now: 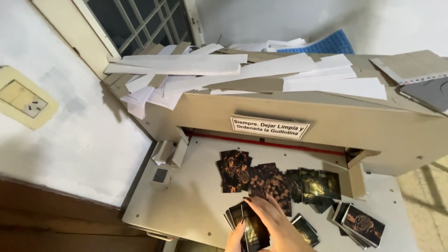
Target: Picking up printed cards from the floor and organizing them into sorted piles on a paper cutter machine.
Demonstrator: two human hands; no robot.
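- Two hands work at the near edge of a beige cutter table [186, 205], both bunched around one small stack of dark cards [247, 226].
- The left hand [235, 240] cups the stack from the near-left side, fingers curled against its edge, seemingly to keep the cards squared.
- The right hand [275, 224] lies over the stack's right side with fingers spread and bent, gripping it from above; the stack sits between the two hands, tilted a little off the table.
- Just beyond the fingertips lies a loose spread of cut cards [261, 177], dark with coppery flower patterns, overlapping as though just fanned out to be gathered.
- To the right of the right hand sits a second neat pile of cards [361, 224], its top card showing a round flower design; another small card [305, 228] lies close beside the right hand.
- Farther from the hands, the cutter's beige housing [373, 135] spans the table, with a red line [266, 142] along the slot beneath it.
- A white rectangular label [269, 127] with dark print is fixed to the front of the housing, straight ahead of the hands.
- Long white paper strips [186, 65] are heaped on top of the machine, probably offcuts, though the view is too loose to be sure.
- Far left of the hands, a yellowish wall plate [25, 100] sits on the white wall.
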